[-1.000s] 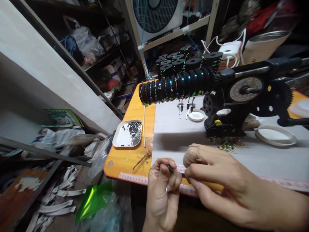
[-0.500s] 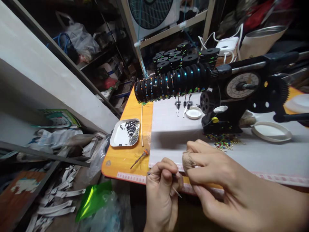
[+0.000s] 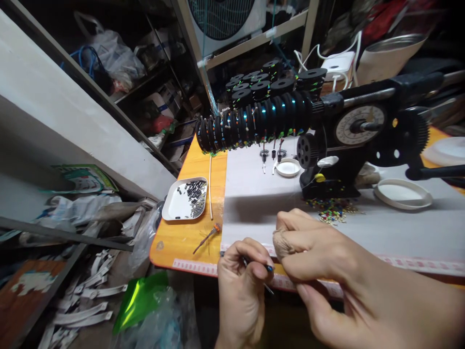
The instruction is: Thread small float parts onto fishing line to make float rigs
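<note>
Low in front of me, my left hand (image 3: 242, 286) is closed, thumb and fingers pinching a thin dark rod (image 3: 269, 268) whose dark end sticks out past the thumb. A fine silvery point (image 3: 269, 289) shows just below those fingers. Close on its right is my right hand (image 3: 323, 266), fingers curled and thumb pressed in; whatever it grips is hidden. A tan wrap (image 3: 282, 242) covers one of its fingers. Beyond both hands lies a pile of small coloured beads (image 3: 330, 211) on the white sheet (image 3: 254, 228).
A black winding machine (image 3: 327, 169) with a dial holds a row of black ringed spools (image 3: 254, 121). More black spools (image 3: 259, 87) stand behind. At left are a white tray (image 3: 170, 208) of small dark pieces and a small brush-like tool (image 3: 207, 237). White dishes (image 3: 403, 194) sit right.
The dark end of the rod now shows more clearly past my left thumb. My right hand stays closed beside it. The whole view has shifted slightly.
</note>
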{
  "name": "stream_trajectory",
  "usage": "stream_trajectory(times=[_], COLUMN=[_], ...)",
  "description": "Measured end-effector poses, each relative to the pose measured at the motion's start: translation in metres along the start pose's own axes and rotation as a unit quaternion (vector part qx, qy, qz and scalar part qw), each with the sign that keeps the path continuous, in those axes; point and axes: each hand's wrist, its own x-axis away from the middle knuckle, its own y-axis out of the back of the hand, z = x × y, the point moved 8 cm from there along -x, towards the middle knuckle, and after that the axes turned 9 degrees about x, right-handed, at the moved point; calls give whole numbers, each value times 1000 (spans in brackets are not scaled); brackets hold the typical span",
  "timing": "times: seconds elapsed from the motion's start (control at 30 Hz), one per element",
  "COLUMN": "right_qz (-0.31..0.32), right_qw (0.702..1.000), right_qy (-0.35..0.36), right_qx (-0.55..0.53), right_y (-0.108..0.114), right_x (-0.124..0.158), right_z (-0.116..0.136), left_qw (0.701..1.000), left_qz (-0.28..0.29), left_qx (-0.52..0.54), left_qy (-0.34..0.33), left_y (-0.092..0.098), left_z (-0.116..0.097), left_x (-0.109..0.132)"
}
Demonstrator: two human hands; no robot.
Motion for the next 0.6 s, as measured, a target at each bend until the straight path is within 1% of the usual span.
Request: stream_trajectory(times=[0.27,0.6], right_qz=[-2,-7], right_qw=[1000,1000], right_qy=[0,5], right_qx=[-5,-2], right_y=[1,-1], right_x=[2,5], right_z=[0,-2], left_qw=[1000,1000], left_qz=[8,4], left_qx=[5,-3], left_qy=[-3,-8], left_y=[-3,0], left_z=[-2,-3], left_x=[1,1])
